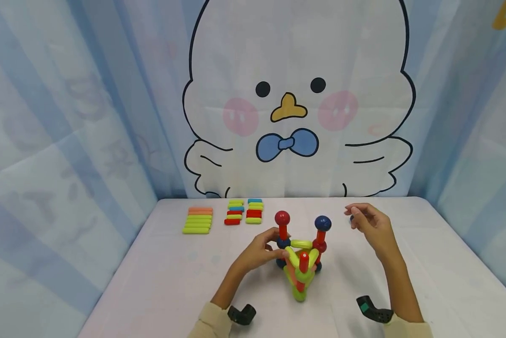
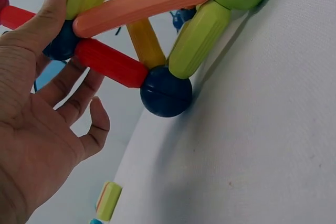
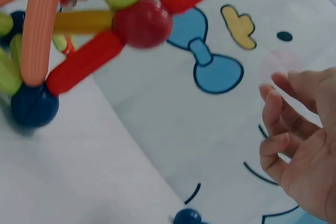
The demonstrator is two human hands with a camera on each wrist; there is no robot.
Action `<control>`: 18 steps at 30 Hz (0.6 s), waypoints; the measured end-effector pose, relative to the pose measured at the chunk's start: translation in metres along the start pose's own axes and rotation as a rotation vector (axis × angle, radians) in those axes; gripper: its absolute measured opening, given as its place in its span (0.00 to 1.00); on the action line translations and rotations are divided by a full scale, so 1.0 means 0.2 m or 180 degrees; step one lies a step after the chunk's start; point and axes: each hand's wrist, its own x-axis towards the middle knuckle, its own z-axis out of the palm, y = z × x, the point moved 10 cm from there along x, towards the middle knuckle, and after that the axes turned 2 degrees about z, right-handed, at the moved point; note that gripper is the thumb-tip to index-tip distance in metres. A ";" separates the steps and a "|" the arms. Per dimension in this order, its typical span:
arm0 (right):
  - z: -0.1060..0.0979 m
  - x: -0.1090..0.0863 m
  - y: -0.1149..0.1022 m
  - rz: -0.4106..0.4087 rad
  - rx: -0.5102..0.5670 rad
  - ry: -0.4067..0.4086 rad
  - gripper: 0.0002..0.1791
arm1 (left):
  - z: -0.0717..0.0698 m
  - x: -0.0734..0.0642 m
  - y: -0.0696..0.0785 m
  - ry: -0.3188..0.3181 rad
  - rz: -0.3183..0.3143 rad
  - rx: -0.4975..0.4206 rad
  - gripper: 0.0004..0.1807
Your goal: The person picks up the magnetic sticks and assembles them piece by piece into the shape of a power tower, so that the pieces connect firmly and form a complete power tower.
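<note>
- At the far left of the white counter (image 1: 151, 291), long plastic-looking sticks (image 1: 196, 225), orange and lime green, lie side by side.
- Just right of them are two rows of short red, blue and lime green sticks (image 1: 254, 213).
- Next comes the left hand (image 1: 259, 252). Its grip is clamped on the frame, with the thumb and fingers around a dark blue side ball (image 2: 64, 45).
- The frame of coloured sticks and shiny balls (image 1: 302, 275) stands near the middle of the counter. At its back left, a red stick points up with a shiny red ball (image 1: 282, 218) on top.
- At the front, a bare red stick (image 1: 304, 262) points up with no ball on it. I think the step in hand is building the frame taller, so the next move seems to call for a ball there and a steady left hand.
- At the back right, a shiny dark blue ball (image 1: 322, 223) tops another red stick.
- A small loose-looking blue ball (image 3: 187, 216) shows apart from the right hand's fingers.
- Farthest right, the right hand (image 1: 373, 228) is up in the air, away from the frame. Its fingers are bent but its tips are apart, and I see nothing in its grip.
</note>
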 end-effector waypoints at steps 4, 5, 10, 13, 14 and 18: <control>-0.11 0.03 0.23 0.0468 -0.0439 0.0509 0.18 | -0.02 -0.01 0.00 0.0051 -0.0004 -0.0034 0.30; -0.13 0.04 0.28 0.0589 -0.0611 0.0588 0.18 | -0.02 -0.01 0.00 0.0051 -0.0007 -0.0013 0.31; -0.20 0.05 0.48 0.1026 -0.1270 0.0633 0.18 | -0.01 -0.02 0.01 0.0041 -0.0026 0.0309 0.36; -0.18 0.07 0.57 0.1140 -0.1447 0.0433 0.20 | -0.01 -0.02 0.03 0.0036 0.0003 0.0530 0.34; -0.17 0.08 0.59 0.1167 -0.1524 0.0363 0.21 | -0.01 -0.02 0.04 0.0032 0.0009 0.0592 0.32; -0.12 0.07 0.66 0.1225 -0.1823 0.0161 0.22 | 0.02 -0.02 0.07 -0.0038 0.0043 0.0685 0.25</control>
